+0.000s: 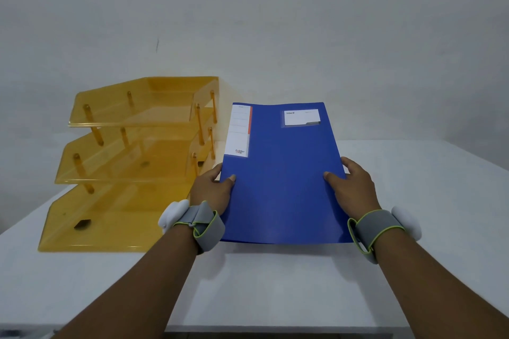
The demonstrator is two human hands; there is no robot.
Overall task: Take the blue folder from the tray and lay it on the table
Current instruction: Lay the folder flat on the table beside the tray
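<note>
Blue folder (281, 173): held in both hands above the white table (275, 283), to the right of the amber tray stack (132, 162) and clear of it. Front cover faces up toward the camera, and the far edge is raised higher than the near edge, so the cover slopes down toward the person.

Head view, grip findings. The left hand (212, 190) clasps the folder's left long edge a little below its midpoint, thumb pressed flat on the cover, fingers wrapped under and out of sight. The right hand (352, 184) clasps the opposite long edge at about the same height, thumb on top, fingers curled over the edge. Both grasps are firm on the folder. Beyond the left thumb, a white spine label (238, 132) runs up the cover's left margin; beyond the right thumb, near the far corner, sits a clear card pocket (301, 117) with a white card inside.

Below the grips, the folder's near edge hangs just above the tabletop and casts a shadow on it; whether it touches cannot be told. Each wrist carries a grey strap with a white module, left wristband (192, 221) and right wristband (382, 224).

Outward from the left hand, the tray stack has three tiers, all appearing vacant.
</note>
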